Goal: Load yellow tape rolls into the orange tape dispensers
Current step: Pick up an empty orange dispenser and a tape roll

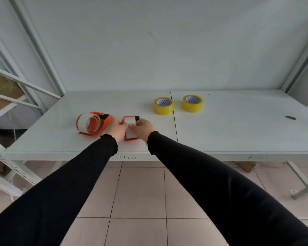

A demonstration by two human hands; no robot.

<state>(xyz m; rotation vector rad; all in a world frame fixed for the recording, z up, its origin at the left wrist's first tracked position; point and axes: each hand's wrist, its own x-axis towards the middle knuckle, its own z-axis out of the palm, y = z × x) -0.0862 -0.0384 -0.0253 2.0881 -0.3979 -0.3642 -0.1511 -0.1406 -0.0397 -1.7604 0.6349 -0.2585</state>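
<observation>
Both hands grip one orange tape dispenser on a white metal shelf

The shelf [220,132] has handwriting on its front edge, roughly "A1321" at the centre and a fainter code to the right that cannot be read. Black sleeves [203,174] reach in. A second orange dispenser [92,123] lies on its side at left, touching nothing. The held dispenser [131,129] sits between left hand [116,129] and right hand [143,129], fingers closed on it. Two yellow tape rolls [163,105] [192,103], triangle-patterned cores, lie flat behind, untouched
</observation>
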